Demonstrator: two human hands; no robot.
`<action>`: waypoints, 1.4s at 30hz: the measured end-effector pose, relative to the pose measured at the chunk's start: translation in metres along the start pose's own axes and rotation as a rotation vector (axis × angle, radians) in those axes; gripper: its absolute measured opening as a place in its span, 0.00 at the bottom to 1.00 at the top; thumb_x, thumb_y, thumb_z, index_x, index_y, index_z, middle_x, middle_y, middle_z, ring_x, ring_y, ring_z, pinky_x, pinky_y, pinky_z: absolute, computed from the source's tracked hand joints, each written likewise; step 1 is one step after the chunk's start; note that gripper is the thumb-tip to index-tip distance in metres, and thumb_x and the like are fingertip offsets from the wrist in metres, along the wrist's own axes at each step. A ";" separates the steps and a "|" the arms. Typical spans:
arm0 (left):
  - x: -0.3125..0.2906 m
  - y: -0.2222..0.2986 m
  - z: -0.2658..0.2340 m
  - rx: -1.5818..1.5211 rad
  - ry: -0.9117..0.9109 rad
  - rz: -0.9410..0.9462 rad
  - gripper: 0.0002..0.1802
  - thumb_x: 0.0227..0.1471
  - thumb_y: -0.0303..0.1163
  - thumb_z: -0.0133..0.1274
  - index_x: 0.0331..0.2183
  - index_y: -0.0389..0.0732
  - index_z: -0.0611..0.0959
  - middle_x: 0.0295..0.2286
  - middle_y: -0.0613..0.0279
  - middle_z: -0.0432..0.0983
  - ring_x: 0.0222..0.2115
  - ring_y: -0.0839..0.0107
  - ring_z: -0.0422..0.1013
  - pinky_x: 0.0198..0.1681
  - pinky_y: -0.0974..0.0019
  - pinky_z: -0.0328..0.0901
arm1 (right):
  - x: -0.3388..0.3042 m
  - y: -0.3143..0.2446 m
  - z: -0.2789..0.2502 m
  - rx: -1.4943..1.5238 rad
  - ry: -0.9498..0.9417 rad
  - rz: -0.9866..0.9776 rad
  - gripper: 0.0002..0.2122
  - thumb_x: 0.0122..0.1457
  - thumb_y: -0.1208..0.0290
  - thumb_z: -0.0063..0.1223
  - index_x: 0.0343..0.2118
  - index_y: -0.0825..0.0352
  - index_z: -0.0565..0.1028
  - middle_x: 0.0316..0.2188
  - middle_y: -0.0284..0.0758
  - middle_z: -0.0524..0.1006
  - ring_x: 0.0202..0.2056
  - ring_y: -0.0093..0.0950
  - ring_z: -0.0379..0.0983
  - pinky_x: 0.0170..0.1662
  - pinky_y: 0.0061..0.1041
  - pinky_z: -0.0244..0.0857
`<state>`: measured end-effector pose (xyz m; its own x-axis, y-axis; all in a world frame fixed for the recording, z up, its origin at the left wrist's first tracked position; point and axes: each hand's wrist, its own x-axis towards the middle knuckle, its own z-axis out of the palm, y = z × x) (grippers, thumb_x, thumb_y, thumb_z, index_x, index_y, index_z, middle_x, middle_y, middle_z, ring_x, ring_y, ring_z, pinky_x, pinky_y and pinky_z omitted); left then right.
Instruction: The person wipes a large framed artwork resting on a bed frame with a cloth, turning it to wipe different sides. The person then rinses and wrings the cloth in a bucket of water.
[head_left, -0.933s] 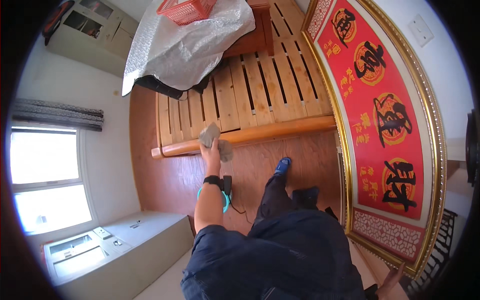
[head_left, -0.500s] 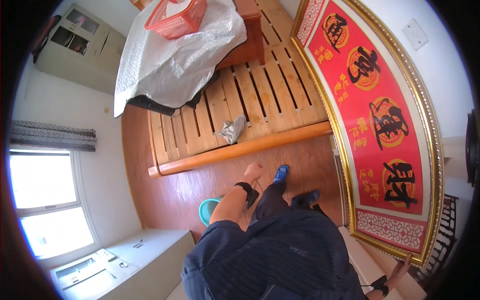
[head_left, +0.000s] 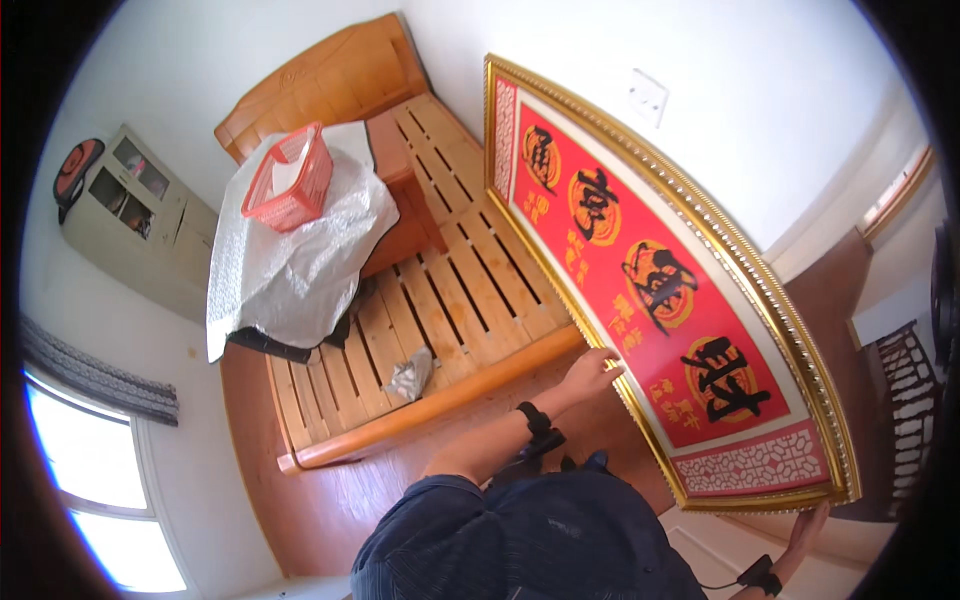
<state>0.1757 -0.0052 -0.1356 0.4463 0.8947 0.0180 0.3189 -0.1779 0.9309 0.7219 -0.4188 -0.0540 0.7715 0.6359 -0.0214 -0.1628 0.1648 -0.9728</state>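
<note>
A long picture frame with an ornate gold border holds a red panel with several large black characters. It leans tilted on my right, reaching from near my body toward the far wall. My left hand has its fingers closed on the gold rail nearest the bed. At the frame's near end, my right hand grips the bottom corner from below, its fingers partly hidden behind the border. Both wrists wear black bands.
A slatted wooden bed stands ahead, bearing a silver foil sheet, a pink basket, a reddish wooden piece and a crumpled plastic bag. A wall socket is behind the frame; balusters stand at far right.
My left hand has gone from hanging free by the bed's edge to the frame's rail. My right hand stays at the near corner. The view has turned, showing the bed's headboard.
</note>
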 end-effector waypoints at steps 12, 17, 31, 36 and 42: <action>0.128 0.285 0.037 0.518 -0.005 1.291 0.39 0.32 0.47 0.64 0.48 0.44 0.72 0.46 0.55 0.66 0.50 0.56 0.61 0.55 0.50 0.53 | -0.009 0.043 0.003 -0.055 -0.038 0.068 0.29 0.54 0.74 0.56 0.58 0.67 0.58 0.53 0.33 0.65 0.53 0.28 0.61 0.58 0.30 0.53; 0.162 0.276 0.043 0.558 -0.140 1.280 0.37 0.32 0.49 0.64 0.45 0.42 0.74 0.42 0.58 0.67 0.48 0.60 0.62 0.53 0.51 0.53 | -0.020 0.070 -0.024 -0.288 0.170 0.011 0.37 0.50 0.70 0.61 0.60 0.71 0.53 0.56 0.41 0.61 0.55 0.35 0.58 0.57 0.38 0.53; 0.219 0.223 -0.047 0.308 0.324 1.249 0.23 0.37 0.44 0.64 0.32 0.40 0.76 0.32 0.58 0.70 0.35 0.57 0.67 0.37 0.57 0.63 | -0.029 0.057 -0.056 -0.221 0.262 0.091 0.31 0.56 0.66 0.55 0.60 0.70 0.55 0.56 0.40 0.62 0.52 0.34 0.61 0.55 0.36 0.54; 0.251 0.196 -0.100 0.563 0.168 1.151 0.29 0.37 0.50 0.63 0.36 0.40 0.75 0.34 0.57 0.68 0.37 0.57 0.65 0.42 0.56 0.60 | -0.036 0.053 -0.048 -0.186 0.288 0.076 0.31 0.56 0.66 0.54 0.60 0.70 0.55 0.56 0.41 0.61 0.52 0.34 0.61 0.55 0.37 0.54; 0.246 0.185 -0.093 0.557 0.099 1.078 0.35 0.36 0.52 0.62 0.43 0.41 0.74 0.38 0.55 0.66 0.40 0.57 0.63 0.45 0.55 0.59 | -0.040 0.053 -0.043 -0.172 0.320 0.073 0.31 0.56 0.66 0.54 0.60 0.71 0.54 0.56 0.41 0.61 0.52 0.35 0.61 0.55 0.37 0.55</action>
<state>0.2670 0.2199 0.0753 0.6460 0.2028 0.7359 0.1501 -0.9790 0.1381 0.7090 -0.4675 -0.1141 0.9194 0.3689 -0.1367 -0.1395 -0.0192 -0.9900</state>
